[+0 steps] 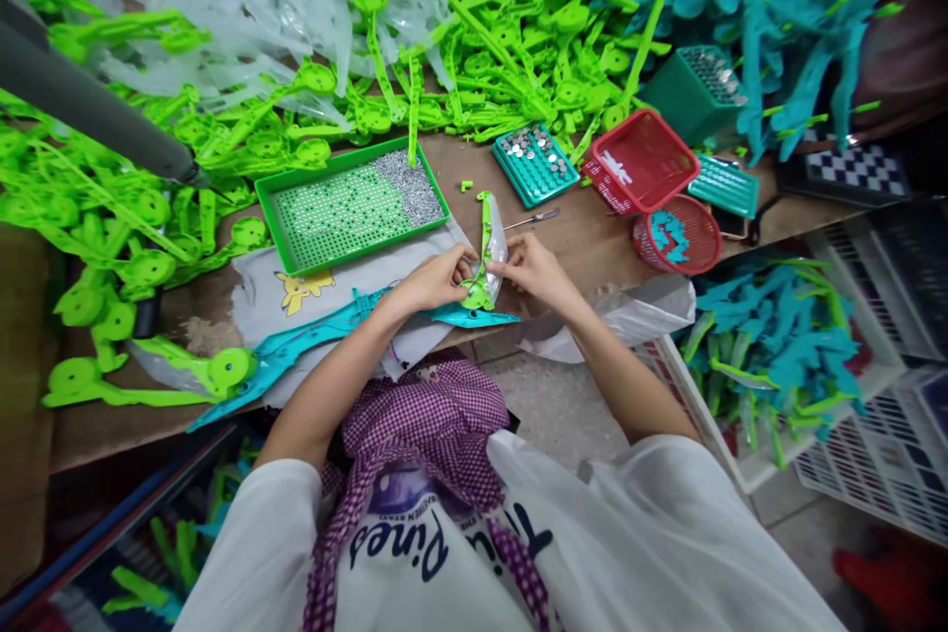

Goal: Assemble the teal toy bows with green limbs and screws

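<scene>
My left hand (434, 278) and my right hand (534, 269) meet at the table's front edge. Both pinch a lime-green plastic part (485, 252) that stands upright, its lower half inside a small clear plastic bag (498, 247). The left fingers grip its round lower end; the right fingers hold the bag's side. A long teal plastic piece (311, 341) lies flat just under my hands on a grey printed cloth (274, 291).
A green tray (285, 188) with small metal pieces sits beyond my hands. A huge heap of lime-green parts (518, 30) covers the back and left. Teal box of discs (534, 165), red baskets (644, 158), a small tool (534, 217), and white crates of teal parts (777, 336) lie right.
</scene>
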### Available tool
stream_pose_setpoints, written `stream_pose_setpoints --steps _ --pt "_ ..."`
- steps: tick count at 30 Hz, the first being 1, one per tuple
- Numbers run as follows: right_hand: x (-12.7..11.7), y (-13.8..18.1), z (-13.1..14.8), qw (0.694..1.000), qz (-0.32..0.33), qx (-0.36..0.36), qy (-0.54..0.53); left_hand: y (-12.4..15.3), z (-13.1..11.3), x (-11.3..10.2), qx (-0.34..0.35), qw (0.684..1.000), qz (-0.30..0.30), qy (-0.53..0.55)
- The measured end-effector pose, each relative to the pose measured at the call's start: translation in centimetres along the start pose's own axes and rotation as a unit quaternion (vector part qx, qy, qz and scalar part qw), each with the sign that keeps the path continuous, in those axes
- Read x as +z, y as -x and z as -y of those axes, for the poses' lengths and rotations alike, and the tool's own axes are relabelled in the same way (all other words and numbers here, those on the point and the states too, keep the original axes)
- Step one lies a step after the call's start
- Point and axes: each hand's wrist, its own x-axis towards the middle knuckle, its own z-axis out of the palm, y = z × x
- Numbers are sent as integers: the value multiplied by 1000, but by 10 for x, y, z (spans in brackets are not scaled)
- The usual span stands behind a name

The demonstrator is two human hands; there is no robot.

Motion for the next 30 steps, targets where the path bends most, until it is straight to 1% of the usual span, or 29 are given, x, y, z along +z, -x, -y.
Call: stream_pose_setpoints --steps 2,5,8,10,13,16,18,21,23,25,28,30 --pt "-2 2 -2 997 -29 -43 55 0 -1 0 -1 1000 4 -3" --pt "-4 -1 -2 986 -87 -118 75 0 -2 -1 -6 1000 9 -8" --pt "-2 -14 3 962 -174 -177 108 1 -2 -1 -10 1000 8 -10" --pt "0 -28 7 951 -196 -198 135 1 -1 0 -7 1000 8 -8" --pt "4 -46 11 949 -180 -200 163 1 -2 -1 -6 1000 11 -7" --pt "5 -56 16 945 -165 -193 205 2 -5 -2 -15 1000 20 -11" --pt "2 -59 20 932 -155 -191 266 3 -8 -4 -13 999 28 -26" --pt "-3 -63 27 902 -125 -199 363 3 -12 -7 28 994 59 -92" --pt "-4 -65 27 894 -106 -204 383 3 -14 -8 55 985 81 -142" --pt "-3 -65 22 907 -100 -203 354 4 -16 -9 64 980 88 -168" --pt "-4 -63 14 936 -100 -214 261 5 -15 -8 63 979 92 -173" --pt "-11 -66 15 940 -115 -239 212 5 -14 -7 59 979 91 -174"
